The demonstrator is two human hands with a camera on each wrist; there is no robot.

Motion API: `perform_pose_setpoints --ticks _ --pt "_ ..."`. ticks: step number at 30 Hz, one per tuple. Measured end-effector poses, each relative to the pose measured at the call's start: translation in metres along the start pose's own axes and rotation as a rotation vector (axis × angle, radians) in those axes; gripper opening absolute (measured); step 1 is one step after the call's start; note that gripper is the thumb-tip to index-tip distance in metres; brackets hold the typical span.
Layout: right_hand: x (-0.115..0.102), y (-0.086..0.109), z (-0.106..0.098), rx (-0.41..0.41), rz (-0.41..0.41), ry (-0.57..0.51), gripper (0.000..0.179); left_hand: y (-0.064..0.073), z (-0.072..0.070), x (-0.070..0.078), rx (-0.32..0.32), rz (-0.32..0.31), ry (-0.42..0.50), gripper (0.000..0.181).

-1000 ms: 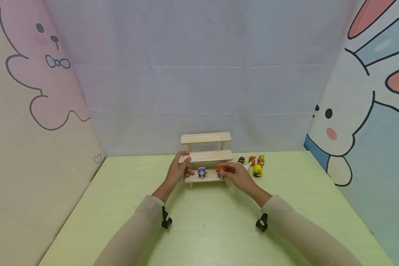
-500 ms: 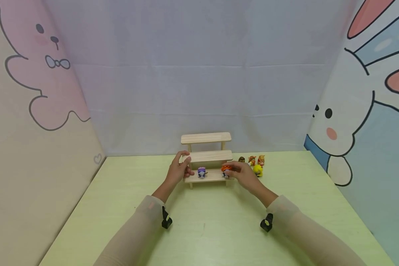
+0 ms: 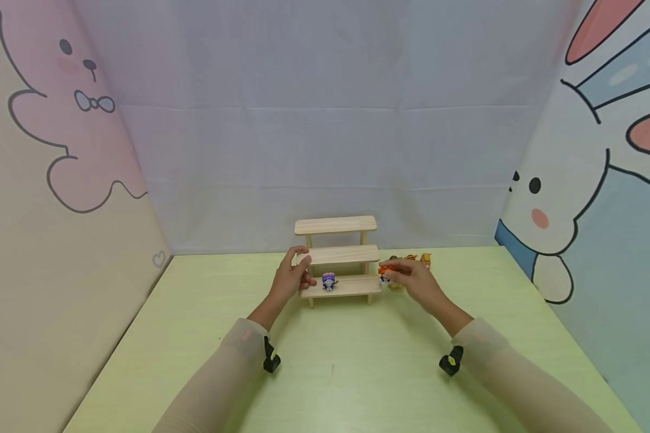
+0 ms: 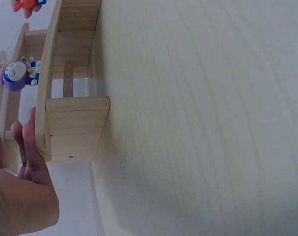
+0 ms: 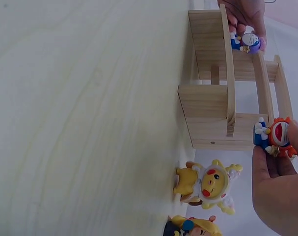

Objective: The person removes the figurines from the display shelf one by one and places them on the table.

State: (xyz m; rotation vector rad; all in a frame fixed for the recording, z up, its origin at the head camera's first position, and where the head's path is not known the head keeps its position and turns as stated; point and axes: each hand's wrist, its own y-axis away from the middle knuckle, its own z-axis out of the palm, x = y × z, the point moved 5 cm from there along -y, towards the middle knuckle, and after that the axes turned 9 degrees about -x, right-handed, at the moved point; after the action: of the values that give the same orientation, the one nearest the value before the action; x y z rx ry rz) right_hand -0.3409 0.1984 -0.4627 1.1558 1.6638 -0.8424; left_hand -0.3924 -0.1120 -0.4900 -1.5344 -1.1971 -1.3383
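A three-tier wooden display stand stands at the back of the table. My left hand holds its left end, thumb and fingers around the tier edges. On the lowest tier sits a small figurine with a purple hat, close to the left fingers. My right hand pinches an orange-topped figurine with blue and white parts, held in the air just beyond the stand's right end. In the left wrist view, only the lower part of the orange figurine shows at the top corner.
Several other figurines stand on the table right of the display stand, partly hidden by the right hand. Among them are a yellow figurine in a white hood and a yellow-haired one. A pale curtain hangs behind the table.
My right hand has carried the orange-topped figurine rightward, from above the lowest tier to past its right end. The left hand and the purple-hatted figurine stay put.
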Motion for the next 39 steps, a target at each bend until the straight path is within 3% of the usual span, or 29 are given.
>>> perform_pose_setpoints --ticks 8,23,39 --pt "0.0 0.003 -0.021 0.036 -0.018 0.021 0.03 0.0 0.0 0.001 0.008 0.002 0.006 0.039" --pt "0.006 0.017 -0.065 0.117 0.069 0.1 0.037 0.0 0.0 0.0 0.001 0.008 0.014 0.04" --pt "0.027 0.027 -0.097 0.106 0.084 0.14 0.042 0.004 0.001 0.005 -0.003 0.012 0.015 0.039"
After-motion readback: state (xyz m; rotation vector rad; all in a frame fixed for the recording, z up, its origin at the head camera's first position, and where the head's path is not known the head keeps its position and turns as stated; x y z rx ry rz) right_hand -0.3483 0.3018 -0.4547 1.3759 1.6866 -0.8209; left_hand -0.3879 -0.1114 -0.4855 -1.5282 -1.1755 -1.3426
